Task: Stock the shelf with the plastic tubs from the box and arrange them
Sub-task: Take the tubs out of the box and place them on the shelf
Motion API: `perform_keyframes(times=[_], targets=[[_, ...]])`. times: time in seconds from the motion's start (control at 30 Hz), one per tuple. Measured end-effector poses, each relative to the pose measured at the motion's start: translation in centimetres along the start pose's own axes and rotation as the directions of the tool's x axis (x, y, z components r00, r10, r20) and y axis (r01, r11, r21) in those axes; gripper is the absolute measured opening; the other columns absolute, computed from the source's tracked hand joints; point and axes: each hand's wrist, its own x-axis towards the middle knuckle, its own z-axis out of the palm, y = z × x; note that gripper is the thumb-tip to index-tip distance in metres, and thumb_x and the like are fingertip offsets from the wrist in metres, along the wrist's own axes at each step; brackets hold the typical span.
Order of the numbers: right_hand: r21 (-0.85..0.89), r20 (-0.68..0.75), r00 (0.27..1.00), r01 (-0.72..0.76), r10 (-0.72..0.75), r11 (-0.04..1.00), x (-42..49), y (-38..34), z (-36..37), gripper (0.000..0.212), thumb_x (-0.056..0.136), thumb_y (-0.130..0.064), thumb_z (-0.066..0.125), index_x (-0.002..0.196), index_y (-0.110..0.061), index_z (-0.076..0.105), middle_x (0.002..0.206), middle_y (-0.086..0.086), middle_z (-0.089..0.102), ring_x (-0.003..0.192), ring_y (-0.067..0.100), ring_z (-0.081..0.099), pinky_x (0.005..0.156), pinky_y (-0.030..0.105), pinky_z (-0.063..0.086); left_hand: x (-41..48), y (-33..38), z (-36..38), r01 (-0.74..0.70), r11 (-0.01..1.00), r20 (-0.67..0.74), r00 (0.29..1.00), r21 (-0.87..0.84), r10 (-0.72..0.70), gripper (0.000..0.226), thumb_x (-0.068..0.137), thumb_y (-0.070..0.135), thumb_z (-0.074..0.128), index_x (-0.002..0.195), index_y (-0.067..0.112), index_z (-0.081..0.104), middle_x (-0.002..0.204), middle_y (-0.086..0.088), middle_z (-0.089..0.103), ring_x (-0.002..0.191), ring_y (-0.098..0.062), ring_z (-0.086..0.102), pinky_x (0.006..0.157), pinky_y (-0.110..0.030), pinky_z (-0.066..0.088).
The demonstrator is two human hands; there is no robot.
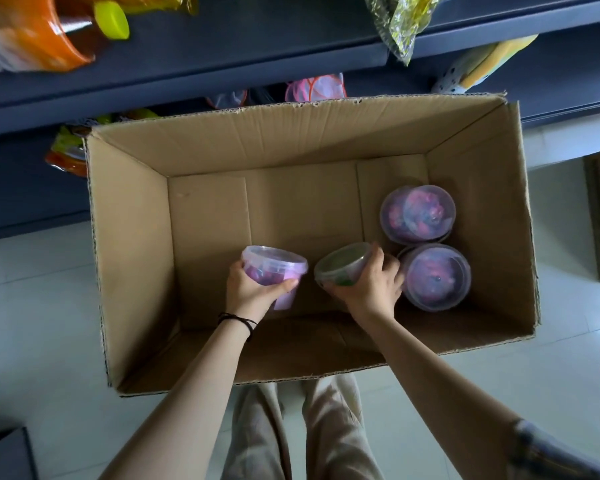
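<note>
Stock record, head view, as I read it from my remote station.

1. cardboard box (129,237): open-topped, standing on the tiled floor (32,289) just in front of the dark blue shelf (222,64). I look straight down into it.

2. left hand (248,289): inside the box, near-left of centre. Fingers and thumb curl round the purple tub (274,265), with the thumb lying across its near side. The tub is tilted, its clear lid turned toward the shelf. I cannot tell whether its base touches the box bottom. A black wrist band (238,320) sits on this wrist.

3. right hand (371,289): inside the box, centre. Fingers curl over the green tub (340,268) from its right side, gripping it. This tub is also tilted, lid on, just beside the purple tub but apart from it.

4. near lidded tub (437,277): purple, upright, at the right end of the box, just beside the right hand's knuckles.

5. far lidded tub (418,214): purple, upright, directly behind item 4, close against it. Its outline is blurred.

6. Shelf stock: an orange container (39,39) with a yellow-green cap (113,20) at upper left, a crinkled clear packet (400,26) at upper right, and pink mesh items (316,88) on the level below.

7. beige trousers (326,427): visible below the box's near wall.
</note>
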Motion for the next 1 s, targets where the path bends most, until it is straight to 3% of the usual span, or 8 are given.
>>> perform_keyframes(times=[0.13, 0.23, 0.37, 0.53, 0.67, 0.73, 0.9, 1.0], targets=[[0.171, 0.021, 1.0, 0.016, -0.02, 0.985, 0.2, 0.0, 0.4, 0.11, 0.056, -0.033, 0.091, 0.143, -0.015, 0.026, 0.141, 0.016, 0.024, 0.131, 0.038, 0.027, 0.11, 0.04, 0.026, 0.3, -0.2, 0.4, 0.021, 0.999, -0.013, 1.0, -0.047, -0.022, 0.109, 0.025, 0.077, 0.082, 0.116, 0.021, 0.059, 0.111, -0.001, 0.066, 0.102, -0.015, 0.064, 0.088, -0.038, 0.056], [0.287, 0.001, 1.0, 0.003, -0.004, 0.958, 0.3, 0.0, 0.3, 0.092, 0.054, -0.029, 0.093, 0.126, -0.011, 0.038, 0.144, 0.013, 0.024, 0.129, 0.029, 0.034, 0.102, 0.024, 0.029, 0.0, 0.7, 0.3, 0.03, 0.996, -0.02, 0.999, -0.079, -0.032, 0.112, 0.023, 0.079, 0.081, 0.114, 0.018, 0.058, 0.112, -0.002, 0.064, 0.102, -0.017, 0.063, 0.087, -0.039, 0.056], [0.403, 0.0, 0.999, -0.031, 0.034, 0.915, 0.2, -1.3, -0.5, 0.079, 0.052, -0.041, 0.092, 0.108, -0.014, 0.042, 0.112, 0.005, 0.056, 0.105, 0.023, 0.058, 0.084, 0.026, 0.046, -0.7, 2.0, -0.8, -0.009, 0.973, -0.023, 1.0, -0.23, 0.004, 0.11, 0.024, 0.071, 0.088, 0.115, 0.018, 0.058, 0.115, -0.005, 0.063, 0.103, -0.018, 0.065, 0.086, -0.042, 0.057], [0.626, 0.001, 1.0, -0.012, 0.015, 0.78, -1.3, -4.4, -3.4, 0.11, 0.039, -0.056, 0.086, 0.131, -0.021, 0.037, 0.115, -0.003, 0.06, 0.103, 0.016, 0.063, 0.088, 0.042, 0.056, -3.4, 6.3, -4.2, -0.171, 0.905, -0.061, 0.985, -0.389, 0.16, 0.075, 0.045, 0.046, 0.088, 0.11, 0.026, 0.057, 0.108, 0.002, 0.066, 0.094, -0.002, 0.066, 0.07, -0.019, 0.055], [0.712, -0.064, 0.997, 0.073, -0.04, 0.698, -3.6, -8.0, -8.4, 0.11, 0.053, -0.047, 0.089, 0.141, -0.016, 0.031, 0.127, 0.001, 0.054, 0.112, 0.016, 0.059, 0.088, 0.039, 0.058, -5.9, 10.7, -8.2, -0.378, 0.834, -0.143, 0.926, -0.403, 0.35, 0.06, 0.065, 0.019, 0.088, 0.116, 0.021, 0.056, 0.107, 0.005, 0.063, 0.094, 0.008, 0.062, 0.07, -0.009, 0.049], [0.744, -0.109, 0.989, 0.145, -0.096, 0.652, -5.4, -9.9, -11.2, 0.099, 0.061, -0.039, 0.089, 0.14, -0.016, 0.035, 0.126, -0.001, 0.055, 0.111, 0.013, 0.06, 0.083, 0.032, 0.059, -7.5, 13.2, -10.5, -0.44, 0.781, -0.157, 0.896, -0.443, 0.416, 0.067, 0.068, 0.02, 0.086, 0.125, 0.011, 0.054, 0.115, -0.005, 0.064, 0.104, -0.006, 0.063, 0.075, -0.016, 0.052], [0.784, -0.195, 0.946, 0.308, -0.258, 0.539, -10.8, -15.2, -18.1, 0.089, 0.055, -0.038, 0.091, 0.129, -0.016, 0.047, 0.119, 0.0, 0.063, 0.104, 0.011, 0.065, 0.084, 0.038, 0.059, -11.8, 19.9, -16.1, -0.61, 0.655, -0.277, 0.79, -0.446, 0.547, 0.059, 0.06, 0.045, 0.087, 0.113, 0.039, 0.063, 0.113, 0.011, 0.068, 0.109, -0.011, 0.063, 0.088, -0.037, 0.055], [0.798, -0.263, 0.911, 0.391, -0.318, 0.46, -14.1, -18.3, -22.4, 0.092, 0.051, -0.034, 0.092, 0.13, -0.016, 0.047, 0.12, 0.0, 0.063, 0.103, 0.01, 0.065, 0.085, 0.034, 0.058, -15.1, 23.7, -19.5, -0.638, 0.596, -0.335, 0.767, -0.487, 0.547, 0.091, 0.058, 0.048, 0.089, 0.133, 0.016, 0.048, 0.132, -0.008, 0.058, 0.123, -0.024, 0.055, 0.102, -0.052, 0.045]])
